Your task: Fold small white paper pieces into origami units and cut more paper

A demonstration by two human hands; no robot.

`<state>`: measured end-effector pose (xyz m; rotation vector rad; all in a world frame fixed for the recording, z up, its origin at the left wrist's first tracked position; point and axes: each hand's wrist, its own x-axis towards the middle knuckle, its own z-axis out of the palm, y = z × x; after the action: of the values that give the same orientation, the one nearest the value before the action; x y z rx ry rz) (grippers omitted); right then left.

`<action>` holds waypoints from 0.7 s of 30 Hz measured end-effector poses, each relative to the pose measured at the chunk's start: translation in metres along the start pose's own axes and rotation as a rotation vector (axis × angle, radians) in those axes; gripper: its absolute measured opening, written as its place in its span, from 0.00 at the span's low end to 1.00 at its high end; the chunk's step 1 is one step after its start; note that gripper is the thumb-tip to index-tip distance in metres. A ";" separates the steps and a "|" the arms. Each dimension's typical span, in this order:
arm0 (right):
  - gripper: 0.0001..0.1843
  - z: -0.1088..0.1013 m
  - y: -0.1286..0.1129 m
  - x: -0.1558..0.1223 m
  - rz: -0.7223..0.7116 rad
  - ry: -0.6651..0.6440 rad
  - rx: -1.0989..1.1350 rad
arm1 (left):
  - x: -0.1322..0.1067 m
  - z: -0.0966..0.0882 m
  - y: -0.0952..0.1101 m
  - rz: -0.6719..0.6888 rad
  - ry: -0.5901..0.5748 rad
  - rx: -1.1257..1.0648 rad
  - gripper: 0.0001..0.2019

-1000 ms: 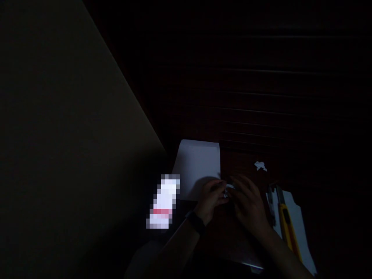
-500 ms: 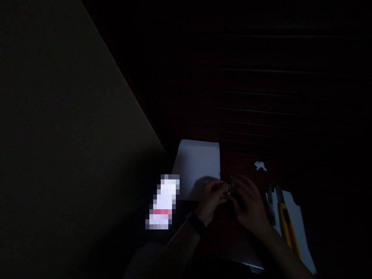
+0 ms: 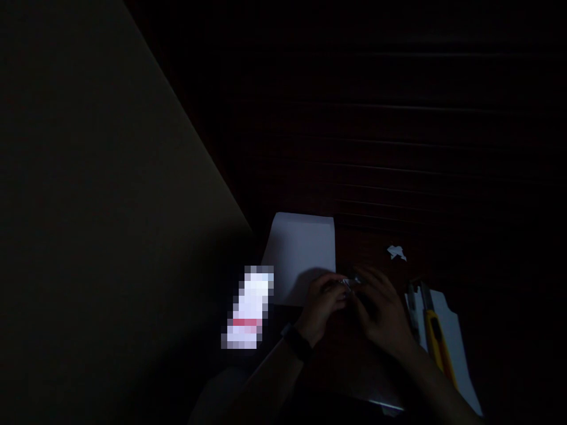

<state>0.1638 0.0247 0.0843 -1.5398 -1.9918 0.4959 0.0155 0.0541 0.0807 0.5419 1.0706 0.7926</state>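
Dim room: pale wall off to the left of the hands, dark ridged panel beyond them, dark glossy worktop beneath. Left hand, dark wristband on its wrist: fingers nearly closed, pinching a small pale piece of paper. Right hand: half curled, thumb and fingertips at the other end of the same piece. So the piece sits between the two hands, looks folded; too dark to read the creases. White sheet lies just beyond the left hand, whose shadow falls on it. Blurred-out bright screen is left of that hand. Small folded white scrap is beyond the right hand, apart from it. Right of that hand: yellow cutter, lying lengthwise over white paper.
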 end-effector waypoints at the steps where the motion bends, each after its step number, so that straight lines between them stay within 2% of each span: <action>1: 0.12 0.000 0.000 0.000 0.001 0.000 0.001 | 0.000 0.000 0.001 0.004 -0.004 -0.004 0.12; 11: 0.10 0.001 0.000 0.001 -0.018 0.042 0.043 | -0.001 0.000 0.002 0.005 -0.011 -0.015 0.12; 21: 0.09 0.002 0.001 0.001 -0.009 0.017 0.027 | -0.002 0.001 0.003 0.001 0.005 -0.025 0.12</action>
<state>0.1636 0.0258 0.0824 -1.5132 -1.9708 0.5016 0.0150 0.0543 0.0842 0.5200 1.0640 0.8078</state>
